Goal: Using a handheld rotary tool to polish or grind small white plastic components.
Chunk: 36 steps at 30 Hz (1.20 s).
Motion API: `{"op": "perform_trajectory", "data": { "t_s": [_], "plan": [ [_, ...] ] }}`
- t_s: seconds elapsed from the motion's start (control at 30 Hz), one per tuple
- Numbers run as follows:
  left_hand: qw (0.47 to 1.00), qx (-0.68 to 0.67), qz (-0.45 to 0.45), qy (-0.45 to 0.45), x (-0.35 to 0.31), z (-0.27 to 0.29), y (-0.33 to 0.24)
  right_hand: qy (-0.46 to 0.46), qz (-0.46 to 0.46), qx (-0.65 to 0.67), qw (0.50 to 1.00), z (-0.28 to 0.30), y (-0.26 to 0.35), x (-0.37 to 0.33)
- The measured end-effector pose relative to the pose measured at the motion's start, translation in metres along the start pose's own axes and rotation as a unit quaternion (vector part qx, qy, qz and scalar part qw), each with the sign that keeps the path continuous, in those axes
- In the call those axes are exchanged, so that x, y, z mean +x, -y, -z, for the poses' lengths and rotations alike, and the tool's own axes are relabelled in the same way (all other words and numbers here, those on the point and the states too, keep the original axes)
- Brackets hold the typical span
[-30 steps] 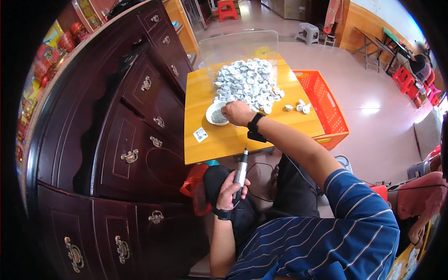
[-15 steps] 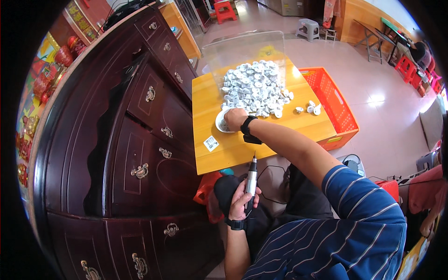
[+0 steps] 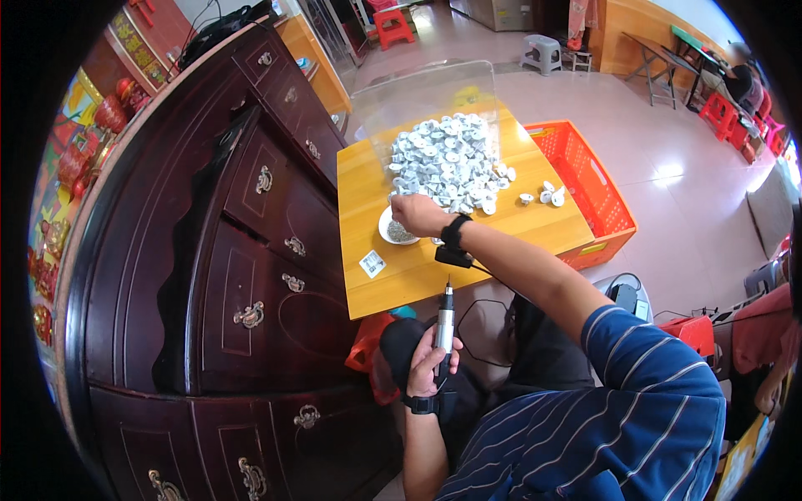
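Note:
My left hand (image 3: pixel 424 374) is wrapped round a silver and black electric screwdriver (image 3: pixel 445 331), held upright over my lap with its thin bit pointing at the table edge. My right hand (image 3: pixel 418 215) hovers at the rim of a small white bowl (image 3: pixel 384 235), fingers pinched together; what they hold, if anything, is too small to make out. Small grey metal pieces, seemingly screws, (image 3: pixel 401 232) lie in the bowl. Just beyond sits a large heap of white plastic round-based parts (image 3: pixel 443 159), spilling from a clear plastic bin (image 3: pixel 372 117) onto the wooden table (image 3: pixel 409 280).
Several loose white parts (image 3: pixel 545 197) lie at the table's right. A white printed card (image 3: pixel 373 263) is near its left edge. An orange-red crate (image 3: pixel 616 224) stands against the right side, a dark wooden cabinet (image 3: pixel 225 284) on the left. Another person (image 3: pixel 739 83) sits far right.
My right hand has lifted a little out of the bowl, so more of the metal pieces show. The screwdriver stays in my left hand. The whole view has shifted slightly.

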State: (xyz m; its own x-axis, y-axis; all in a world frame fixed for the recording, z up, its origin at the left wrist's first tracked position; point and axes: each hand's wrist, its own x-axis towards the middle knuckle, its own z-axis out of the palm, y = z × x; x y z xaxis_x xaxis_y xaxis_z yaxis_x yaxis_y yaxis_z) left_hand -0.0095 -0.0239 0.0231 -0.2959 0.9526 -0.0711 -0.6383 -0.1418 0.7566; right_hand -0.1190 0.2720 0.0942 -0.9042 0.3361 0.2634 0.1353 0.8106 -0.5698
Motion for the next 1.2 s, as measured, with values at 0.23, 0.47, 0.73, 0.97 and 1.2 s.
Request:
{"op": "perform_trajectory", "data": {
  "t_s": [0.23,0.47,0.73,0.97,1.2],
  "plan": [
    [1.000,0.014,0.008,-0.006,0.001,-0.002,-0.001,-0.075,-0.120,0.319,0.937,0.028,-0.028,-0.085],
    [1.000,0.010,0.005,0.006,0.006,-0.005,0.004,-0.058,-0.204,0.474,0.855,0.029,-0.049,-0.149],
    [1.000,0.021,0.005,-0.005,0.008,-0.010,0.004,0.063,-0.173,0.504,0.844,0.023,-0.056,-0.158],
    [0.999,0.033,0.002,-0.013,0.007,-0.010,0.004,0.139,-0.151,0.506,0.838,0.023,-0.058,-0.154],
    [0.999,0.035,0.002,-0.012,0.007,-0.011,0.003,0.176,-0.122,0.505,0.836,0.028,-0.058,-0.152]
  ]
}}
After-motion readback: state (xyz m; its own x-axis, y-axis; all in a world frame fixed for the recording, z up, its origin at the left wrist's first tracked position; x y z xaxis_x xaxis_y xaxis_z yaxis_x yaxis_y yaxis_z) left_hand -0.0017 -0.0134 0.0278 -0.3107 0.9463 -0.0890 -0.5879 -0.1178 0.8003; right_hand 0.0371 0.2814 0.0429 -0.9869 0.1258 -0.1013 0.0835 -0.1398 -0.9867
